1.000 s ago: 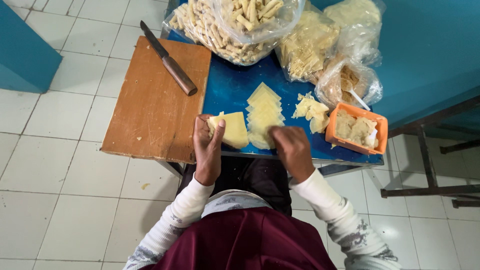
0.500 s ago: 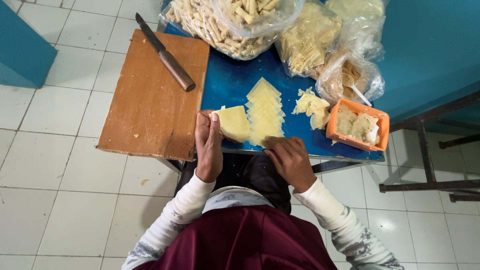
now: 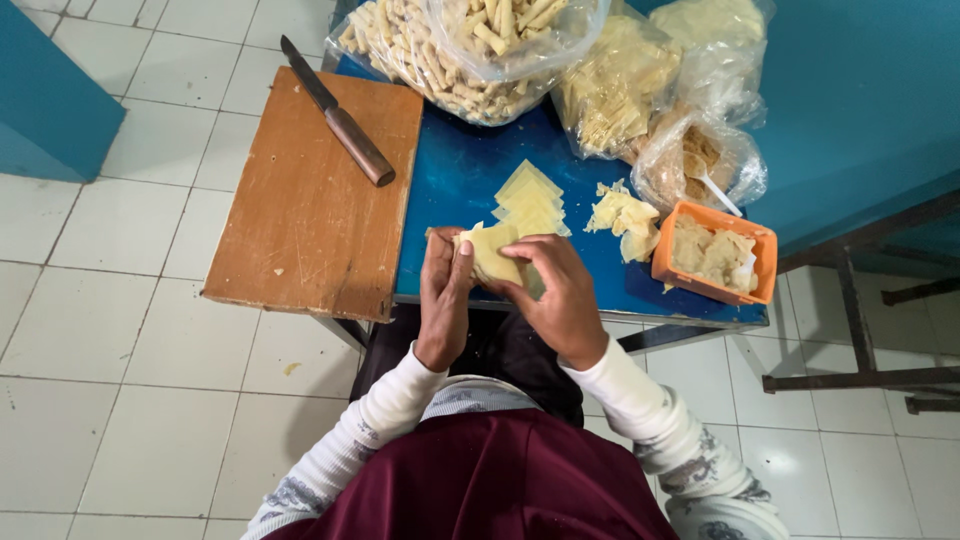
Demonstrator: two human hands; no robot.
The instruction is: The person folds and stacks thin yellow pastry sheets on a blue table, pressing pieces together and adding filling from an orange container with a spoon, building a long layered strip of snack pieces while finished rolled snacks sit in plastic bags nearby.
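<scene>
A pale yellow dough sheet (image 3: 491,252) is held over the near edge of the blue table (image 3: 462,170). My left hand (image 3: 443,295) grips its left side and my right hand (image 3: 558,295) pinches its right side. Just beyond them lies a stack of square dough sheets (image 3: 532,200). To the right are torn dough scraps (image 3: 624,214) and an orange tub (image 3: 716,254) with pale filling.
A wooden cutting board (image 3: 318,195) overhangs the table's left side, with a brown-handled knife (image 3: 340,115) on it. Plastic bags of rolled sticks (image 3: 470,50) and dough pieces (image 3: 610,95) crowd the far edge. White floor tiles surround the table; a metal frame (image 3: 860,330) stands right.
My right hand rose from the table's near edge and joined the left on the dough sheet, which has lifted slightly toward me.
</scene>
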